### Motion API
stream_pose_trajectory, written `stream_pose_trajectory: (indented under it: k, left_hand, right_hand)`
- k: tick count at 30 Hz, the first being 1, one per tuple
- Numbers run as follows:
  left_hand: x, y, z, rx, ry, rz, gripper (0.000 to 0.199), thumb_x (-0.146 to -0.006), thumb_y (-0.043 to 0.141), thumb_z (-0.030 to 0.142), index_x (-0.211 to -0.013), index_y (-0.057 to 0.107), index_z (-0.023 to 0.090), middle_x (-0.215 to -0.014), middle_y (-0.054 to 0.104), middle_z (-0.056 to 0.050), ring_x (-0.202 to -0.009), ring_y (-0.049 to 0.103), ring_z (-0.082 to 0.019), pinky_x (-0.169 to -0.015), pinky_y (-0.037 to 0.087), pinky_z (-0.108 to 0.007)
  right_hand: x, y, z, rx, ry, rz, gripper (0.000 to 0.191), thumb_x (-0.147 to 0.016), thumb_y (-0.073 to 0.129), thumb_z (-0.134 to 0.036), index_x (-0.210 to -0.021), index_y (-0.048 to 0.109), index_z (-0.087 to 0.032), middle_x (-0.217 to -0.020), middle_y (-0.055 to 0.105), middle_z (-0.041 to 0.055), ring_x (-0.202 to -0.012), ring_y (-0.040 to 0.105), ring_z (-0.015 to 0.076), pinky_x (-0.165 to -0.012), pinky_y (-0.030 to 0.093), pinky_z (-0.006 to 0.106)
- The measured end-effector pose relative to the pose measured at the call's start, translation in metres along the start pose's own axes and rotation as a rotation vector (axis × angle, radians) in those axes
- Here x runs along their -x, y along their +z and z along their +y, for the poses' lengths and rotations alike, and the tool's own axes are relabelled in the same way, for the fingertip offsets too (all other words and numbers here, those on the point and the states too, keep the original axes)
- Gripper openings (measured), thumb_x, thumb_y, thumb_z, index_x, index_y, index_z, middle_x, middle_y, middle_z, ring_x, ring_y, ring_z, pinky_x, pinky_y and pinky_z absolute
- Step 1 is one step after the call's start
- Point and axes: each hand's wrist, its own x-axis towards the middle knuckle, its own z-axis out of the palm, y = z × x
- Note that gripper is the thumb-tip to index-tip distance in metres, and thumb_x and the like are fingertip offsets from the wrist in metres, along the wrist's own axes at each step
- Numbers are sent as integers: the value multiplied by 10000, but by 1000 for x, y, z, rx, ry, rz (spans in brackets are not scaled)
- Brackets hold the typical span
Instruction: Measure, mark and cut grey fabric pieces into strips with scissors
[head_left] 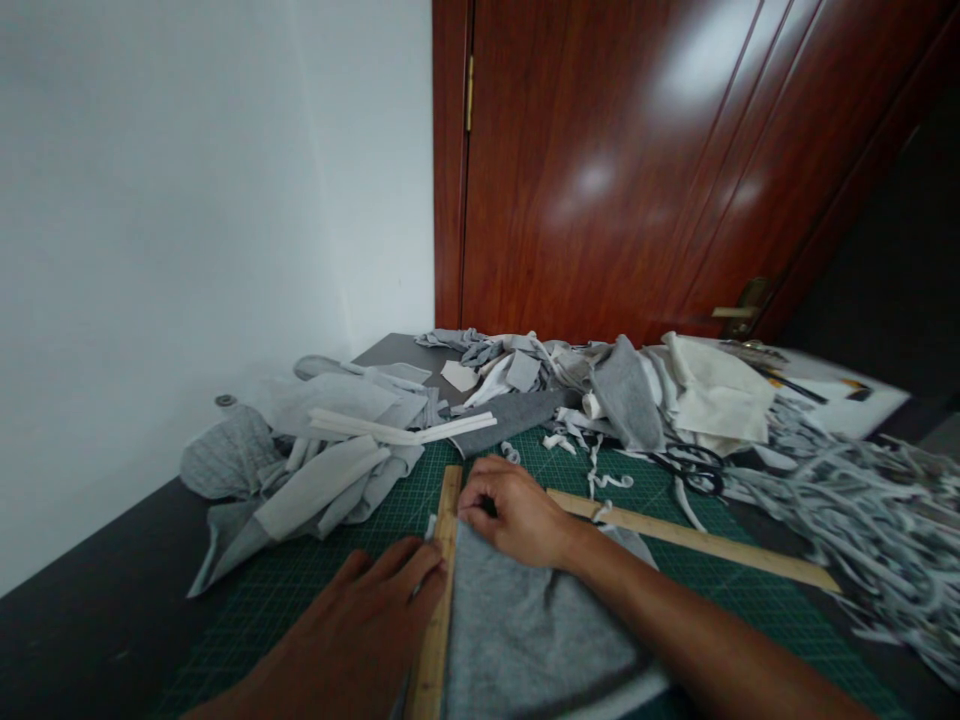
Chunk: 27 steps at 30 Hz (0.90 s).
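A piece of grey knit fabric (pixel 525 630) lies on a green gridded cutting mat (pixel 247 620). Along its left edge runs a wooden ruler (pixel 427 670). My left hand (pixel 367 620) rests beside this ruler with fingers extended, the tips touching its left side. Whether anything thin lies beneath that palm is hidden. At the fabric's far corner, my right hand (pixel 517 510) has its thumb and fingers closed on the cloth, close to the ruler's far end. A second wooden ruler (pixel 697 538) slants across the mat, partly behind my right forearm.
Grey and white cloth pieces (pixel 322 480) are heaped at the left. More scraps (pixel 517 370) and a cream cloth (pixel 716 390) lie along the back. Black-handled scissors (pixel 697 468) sit near a tangled pile of grey strips (pixel 885 520). A wooden door (pixel 600 200) stands behind.
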Motion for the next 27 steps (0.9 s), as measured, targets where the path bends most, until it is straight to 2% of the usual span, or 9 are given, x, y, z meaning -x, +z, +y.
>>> stream_pose_trajectory:
  k: [4,6,10,13,18,22,24,27]
  left_hand:
    - [0,2,-3,1,21,8,958,-631,858,577,-1492,555,286,-1526,619,-161,-1378,568,-451,-1139,476,-601]
    - [0,6,-7,13,38,13,940,-654,843,557,-1510,543,311,-1536,615,-145,-1389,564,-444,-1141,476,-597]
    - [2,15,-15,15,38,36,939,-679,828,528,-1543,520,323,-1541,610,-142,-1404,557,-444,-1160,460,-593]
    - [2,16,-14,22,27,58,1008,-647,849,589,-1557,504,325,-1534,613,-141,-1394,564,-444,-1169,454,-586]
    - [-2,0,-1,44,2,5,1125,-550,883,706,-1546,516,331,-1531,615,-134,-1395,572,-448,-1160,467,-586]
    - [-6,-8,7,40,-32,-80,1068,-532,905,658,-1480,586,285,-1539,603,-161,-1387,585,-459,-1139,485,-614]
    - [-5,-8,8,50,-45,-66,1016,-543,913,607,-1455,604,286,-1517,621,-137,-1355,614,-441,-1132,497,-589]
    - [-3,-7,9,84,-48,-66,948,-550,897,620,-1398,625,297,-1499,630,-97,-1335,627,-430,-1137,495,-566]
  right_hand:
    - [8,-2,-16,-46,-90,-107,223,-809,715,-5,-789,666,-222,-832,653,-10,-832,642,183,-775,483,258]
    - [13,0,-26,-52,-83,-105,232,-819,675,6,-807,650,-224,-856,658,-6,-802,638,172,-727,478,244]
    - [23,9,-44,-95,50,43,210,-869,635,-18,-844,604,-224,-828,623,-8,-740,601,165,-668,447,246]
    - [29,18,-51,-210,150,119,195,-884,637,-45,-844,591,-230,-771,597,-33,-683,562,151,-640,417,244]
    - [33,28,-44,-376,313,198,137,-887,651,-107,-820,611,-219,-715,592,-42,-648,546,143,-624,405,246]
    - [35,32,-33,-453,391,243,122,-915,631,-176,-808,594,-222,-671,550,-52,-593,506,134,-573,403,239]
    - [36,34,-30,-489,420,243,126,-923,630,-215,-802,598,-224,-636,512,-66,-540,470,126,-533,394,236]
    - [37,35,-29,-521,451,234,125,-910,642,-243,-789,618,-222,-617,506,-70,-496,440,117,-488,376,231]
